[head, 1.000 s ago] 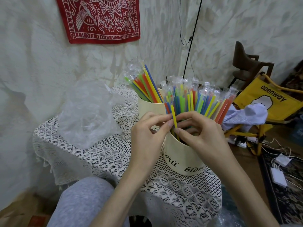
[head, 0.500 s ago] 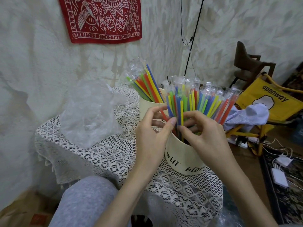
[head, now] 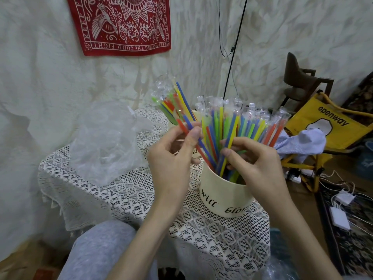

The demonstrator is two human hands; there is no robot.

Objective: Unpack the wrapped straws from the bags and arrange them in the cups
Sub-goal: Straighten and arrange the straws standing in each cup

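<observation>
Wrapped straws (head: 232,134) stand bunched in near cup (head: 226,197) on lace tabletop (head: 125,195). Your left hand (head: 175,156) pinches red and blue straws, drawing them aside, likely to even spread. Your right hand (head: 252,160) curls round the bunch, steadying it. Far cup (head: 194,116) already filled; empty bag (head: 107,142) lies left.

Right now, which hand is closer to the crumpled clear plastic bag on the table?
Left. The left hand is just right of the plastic bag; the right hand is farther right, over the near cup.
</observation>
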